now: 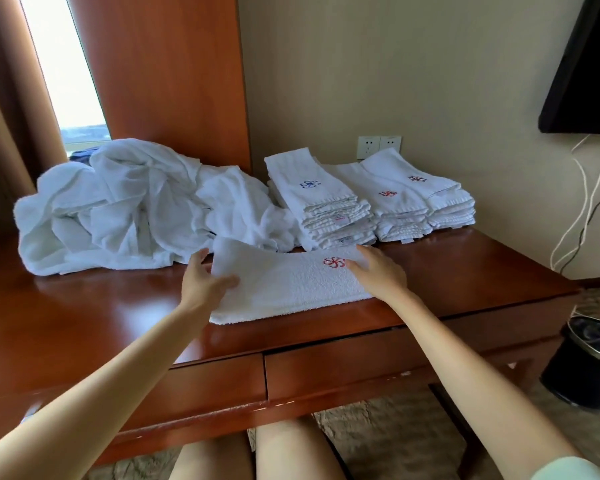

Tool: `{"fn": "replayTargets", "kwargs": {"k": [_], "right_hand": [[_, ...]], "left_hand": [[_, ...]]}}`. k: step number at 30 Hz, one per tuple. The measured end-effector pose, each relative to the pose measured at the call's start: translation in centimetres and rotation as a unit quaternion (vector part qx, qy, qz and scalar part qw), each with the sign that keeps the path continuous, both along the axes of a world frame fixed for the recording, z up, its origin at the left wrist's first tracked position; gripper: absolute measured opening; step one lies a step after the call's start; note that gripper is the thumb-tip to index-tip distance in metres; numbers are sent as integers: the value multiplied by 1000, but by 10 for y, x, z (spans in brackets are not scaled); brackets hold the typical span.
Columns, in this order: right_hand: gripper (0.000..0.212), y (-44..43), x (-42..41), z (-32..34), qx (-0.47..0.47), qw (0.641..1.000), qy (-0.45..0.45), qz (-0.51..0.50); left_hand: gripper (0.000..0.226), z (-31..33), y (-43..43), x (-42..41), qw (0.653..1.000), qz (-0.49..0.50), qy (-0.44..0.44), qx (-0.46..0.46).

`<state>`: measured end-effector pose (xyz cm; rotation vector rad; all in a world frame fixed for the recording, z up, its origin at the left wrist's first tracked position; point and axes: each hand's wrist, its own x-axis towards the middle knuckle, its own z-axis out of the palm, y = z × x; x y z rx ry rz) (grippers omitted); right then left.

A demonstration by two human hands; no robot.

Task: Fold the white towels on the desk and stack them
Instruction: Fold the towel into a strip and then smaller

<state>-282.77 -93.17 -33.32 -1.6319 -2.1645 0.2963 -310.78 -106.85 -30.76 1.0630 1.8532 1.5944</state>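
The left hand (201, 282) pinches the towel (291, 289) by its end, the right hand (378, 271) presses it flat; soft, limp cloth, probably best gripped at corners.

Bare table (84, 323) lies along the front edge's left part and at the right corner; the rumpled heap (118, 209) (back left) and folded stacks (388, 199) block the back edge.

Desk (465, 271): glossy reddish-brown wood. Towel (284, 289) at desk front: white, red pinwheel emblem. Stacks (326, 202) at desk back: white, one blue emblem, two red. Heap (125, 209), desk left: plain white. Bin (582, 372) beside desk: black.
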Motion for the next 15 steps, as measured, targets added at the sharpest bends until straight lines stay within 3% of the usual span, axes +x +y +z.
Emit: {"fn": "replayTargets", "kwargs": {"k": [2,5,7,10,12,15], "right_hand": [[66,-3,3,7,47,994,90,32],[71,-9,-2,36,51,969,201,135],[76,-14,-10,65,-9,945,252,210],[61,-15,-18,107,-70,914,313,249],[60,-5,-13,129,-96,897,358,239],[42,15,2,155,-91,873,419,233]], "left_hand": [[80,20,2,7,998,-31,7,45],[78,62,10,29,981,-117,114,104],[82,95,18,45,948,-195,212,138],[83,142,33,67,874,-300,353,148],[83,171,45,79,840,-328,399,164],[80,208,66,90,825,-319,420,204]]}}
